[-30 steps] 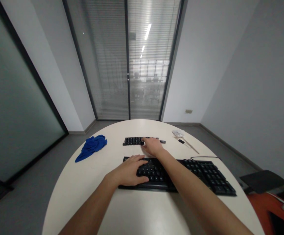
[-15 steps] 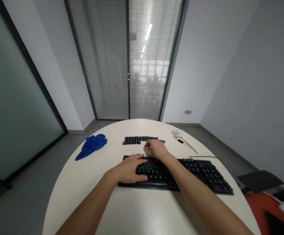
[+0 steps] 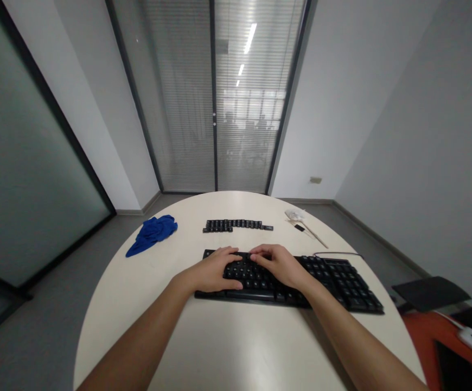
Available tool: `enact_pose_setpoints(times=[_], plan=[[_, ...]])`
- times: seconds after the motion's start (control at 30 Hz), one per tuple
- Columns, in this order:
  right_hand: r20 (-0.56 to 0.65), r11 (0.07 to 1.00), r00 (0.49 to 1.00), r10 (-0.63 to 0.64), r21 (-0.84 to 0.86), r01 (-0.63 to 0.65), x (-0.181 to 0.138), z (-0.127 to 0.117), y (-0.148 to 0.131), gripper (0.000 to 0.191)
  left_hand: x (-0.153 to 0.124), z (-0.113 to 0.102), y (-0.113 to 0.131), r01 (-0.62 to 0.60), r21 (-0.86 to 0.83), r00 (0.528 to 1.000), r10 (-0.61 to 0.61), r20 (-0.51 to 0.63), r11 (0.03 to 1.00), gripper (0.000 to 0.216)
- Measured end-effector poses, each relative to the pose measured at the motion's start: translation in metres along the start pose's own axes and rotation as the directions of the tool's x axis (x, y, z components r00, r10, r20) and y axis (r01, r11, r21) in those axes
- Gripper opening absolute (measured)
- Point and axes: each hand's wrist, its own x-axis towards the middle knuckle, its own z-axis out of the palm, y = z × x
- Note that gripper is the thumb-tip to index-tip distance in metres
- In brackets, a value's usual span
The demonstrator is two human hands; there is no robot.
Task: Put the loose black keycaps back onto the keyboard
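A black keyboard [image 3: 260, 294] lies across the round table in front of me. My left hand [image 3: 215, 270] rests open over its left end, with the fingers on the upper rows and the thumb stretched towards the lower keys. At the top rows, just right of it, my right hand [image 3: 276, 263] has thumb and fingertips pinched together. They seem to close on a small black keycap, largely hidden against the dark keys. Beyond the keyboard, loose black keycaps [image 3: 236, 224] lie lined up in rows, the nearer row being shorter.
A crumpled blue cloth [image 3: 154, 233] lies on the left of the white table [image 3: 203, 347]. To the right are a thin stick [image 3: 315, 237], a clear plastic bag [image 3: 295, 214] and a small black piece [image 3: 299, 228]. An orange chair [image 3: 423, 339] stands at the right edge.
My right hand has come back from near the loose keycaps to the keyboard's upper rows, a small dark keycap showing in its fingers before. My left hand stays on the keyboard.
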Motion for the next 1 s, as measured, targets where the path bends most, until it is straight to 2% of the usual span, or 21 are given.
enact_pose_setpoints(times=[0.3,1.0], plan=[[0.025,0.983,0.996,-0.084,-0.162,0.087,-0.010,0.002,-0.011,0.019,0.000,-0.003,0.004,-0.024,0.036,1.000,0.024,-0.006,0.999,0.077],[0.030,0.980,0.997,-0.071,-0.183,0.076,-0.008,0.001,-0.010,0.018,-0.002,-0.005,0.006,-0.003,0.062,1.000,0.002,0.003,0.998,0.075]])
